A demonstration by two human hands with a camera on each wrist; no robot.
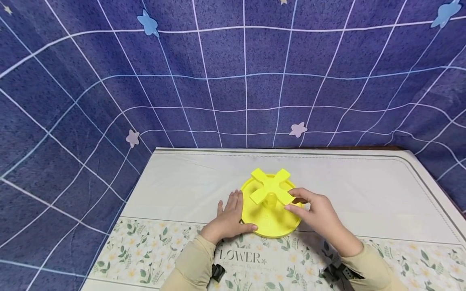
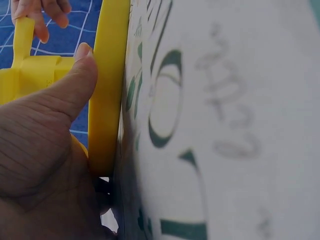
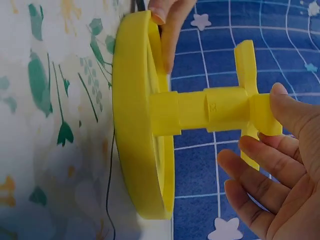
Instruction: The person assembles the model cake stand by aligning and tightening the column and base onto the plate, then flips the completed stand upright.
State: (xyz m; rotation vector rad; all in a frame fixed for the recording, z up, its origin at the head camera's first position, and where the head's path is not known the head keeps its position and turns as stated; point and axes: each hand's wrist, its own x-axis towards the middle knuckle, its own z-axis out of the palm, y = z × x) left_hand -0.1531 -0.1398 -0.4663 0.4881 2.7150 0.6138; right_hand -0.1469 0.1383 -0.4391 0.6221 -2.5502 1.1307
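Note:
A yellow round base with a raised rim lies on the table. From its middle rises a post with a wider sleeve near the top. A yellow four-armed cross piece sits on the post. My left hand rests against the base's left side, its fingers straight and its thumb over the rim. With thumb and fingers, my right hand pinches the near right arm of the cross; the other fingers are loosely bent beside it.
White cloth covers the table, with a printed flower band along the front. A dark blue curtain with grid lines and stars hangs behind the far edge and down the left side. Black straps are around the wrists.

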